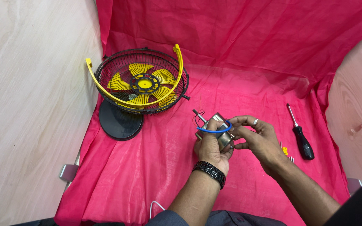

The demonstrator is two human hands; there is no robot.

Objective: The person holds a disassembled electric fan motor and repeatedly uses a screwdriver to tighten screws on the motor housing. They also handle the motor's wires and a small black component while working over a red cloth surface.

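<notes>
- At ten o'clock on the table [30,125]: a small fan [141,81], black wire cage, yellow blades, yellow curved bracket, tilted back on a round black base [120,123].
- Spread across the table: a pink cloth [248,54], wrinkled, rising up the back at twelve o'clock.
- At seven o'clock, at the cloth's edge: a grey metal clip [68,171].
- At six o'clock, near the bottom edge: a loop of white cable [156,206].
- Just below centre: left hand [211,148], black bracelet [209,172] on the wrist, grip closed around a small silver motor [218,130], held above the cloth.
- Sticking out of the motor toward eleven o'clock: a thin shaft, with dark thin wires beside it.
- Curving over the motor's top: a blue wire [215,130].
- Just beside, at three o'clock of the motor: right hand [260,140], ring on one finger, fingertips pinched on the blue wire's end, touching the motor.
- Near the right wrist: small yellow parts and screws [286,152] on the cloth.
- At three o'clock: a screwdriver [300,134], black handle, lying on the cloth, well apart from the fan.
</notes>
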